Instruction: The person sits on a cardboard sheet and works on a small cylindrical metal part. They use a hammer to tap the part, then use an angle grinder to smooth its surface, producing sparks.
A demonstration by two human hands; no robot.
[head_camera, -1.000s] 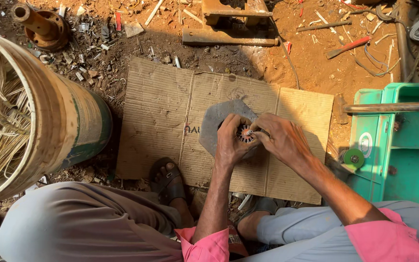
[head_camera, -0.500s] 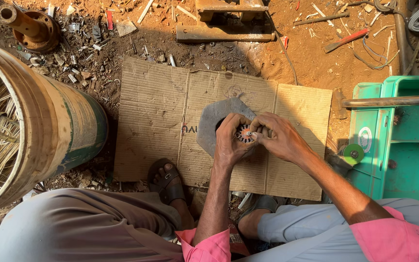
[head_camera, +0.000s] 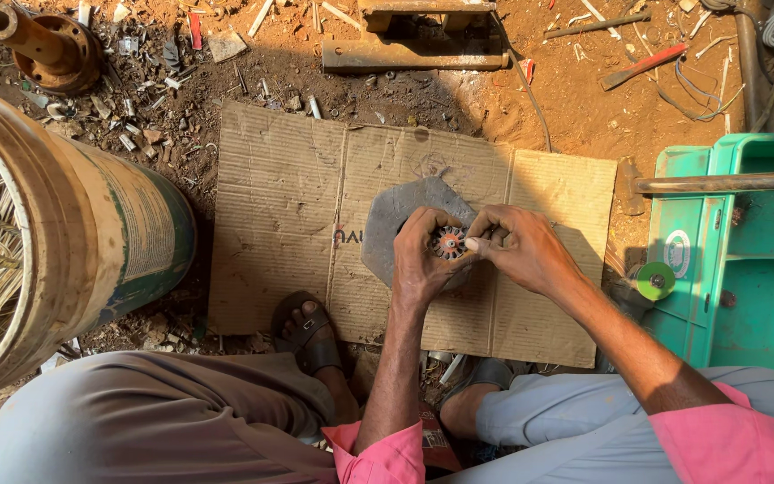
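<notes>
Both hands clench around a small round orange-and-metal slotted part: left hand cups it, right hand fingertips pinch its right edge. Its round face points up, above a grey slab on cardboard.

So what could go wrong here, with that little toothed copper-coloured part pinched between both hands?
The small slotted round part is gripped only by fingertips of the left hand and right hand; a slip could nick a finger on its ridges. If dropped, it might roll off the cardboard sheet into the littered dirt and be hard to find. The sandalled foot sits close beneath.
</notes>
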